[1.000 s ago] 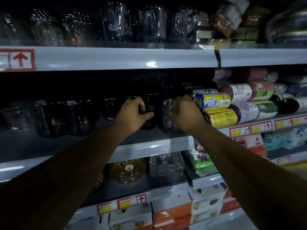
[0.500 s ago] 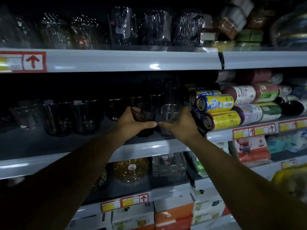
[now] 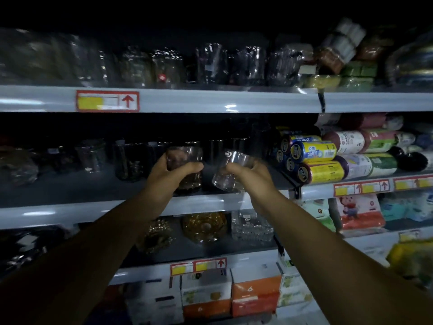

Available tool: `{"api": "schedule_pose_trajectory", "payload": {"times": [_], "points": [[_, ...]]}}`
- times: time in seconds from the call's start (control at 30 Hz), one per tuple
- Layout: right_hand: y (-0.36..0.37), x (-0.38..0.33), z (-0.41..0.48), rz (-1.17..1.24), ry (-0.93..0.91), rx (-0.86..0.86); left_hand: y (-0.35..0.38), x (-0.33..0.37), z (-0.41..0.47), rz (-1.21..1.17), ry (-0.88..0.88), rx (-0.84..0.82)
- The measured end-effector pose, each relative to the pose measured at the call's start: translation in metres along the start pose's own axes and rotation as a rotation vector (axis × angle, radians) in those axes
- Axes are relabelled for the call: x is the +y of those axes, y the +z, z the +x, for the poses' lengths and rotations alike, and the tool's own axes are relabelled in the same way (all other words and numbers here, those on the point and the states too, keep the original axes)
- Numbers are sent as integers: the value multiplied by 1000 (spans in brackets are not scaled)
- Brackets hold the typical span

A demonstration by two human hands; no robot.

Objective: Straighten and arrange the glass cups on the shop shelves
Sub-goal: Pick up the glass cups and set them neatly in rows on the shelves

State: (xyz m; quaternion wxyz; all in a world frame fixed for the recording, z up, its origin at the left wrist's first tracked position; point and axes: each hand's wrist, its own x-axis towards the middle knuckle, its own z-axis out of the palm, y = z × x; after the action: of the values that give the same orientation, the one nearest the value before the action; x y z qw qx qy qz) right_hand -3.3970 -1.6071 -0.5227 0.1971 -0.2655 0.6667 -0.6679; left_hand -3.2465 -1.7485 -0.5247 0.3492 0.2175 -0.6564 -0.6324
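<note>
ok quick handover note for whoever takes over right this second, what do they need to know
Left hand grips a tinted glass cup, upright, at the front of the middle shelf.
Right hand grips a clear glass cup, tilted, just right of the first.
More dark cups stand in a row further left on that shelf.
Done: both cups in hand.
Left: set both upright, in line with the row.

It is dim in here, and everything above the goods is lost in black. The pale grey metal shelf boards (image 3: 210, 100) run across, their glossy lips catching a glint at twelve o'clock. A red-framed yellow price label (image 3: 107, 101) sits at ten o'clock, yellow-and-blue wrapped rolls (image 3: 314, 152) are stacked at three, and orange and white cartons (image 3: 255, 299) stand at six.
</note>
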Motion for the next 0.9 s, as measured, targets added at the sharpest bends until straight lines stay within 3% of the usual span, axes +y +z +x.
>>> {"api": "schedule_pose_trajectory", "payload": {"times": [0.3, 0.6, 0.9], "points": [[118, -18, -53, -25, 7, -250, -152, 28, -64, 6, 25, 226], [250, -16, -71, -109, -72, -275, -287, 14, -79, 206, 118, 401], [340, -2, -30, -119, -154, -201, -339, -10, -46, 273, 213, 477]]}}
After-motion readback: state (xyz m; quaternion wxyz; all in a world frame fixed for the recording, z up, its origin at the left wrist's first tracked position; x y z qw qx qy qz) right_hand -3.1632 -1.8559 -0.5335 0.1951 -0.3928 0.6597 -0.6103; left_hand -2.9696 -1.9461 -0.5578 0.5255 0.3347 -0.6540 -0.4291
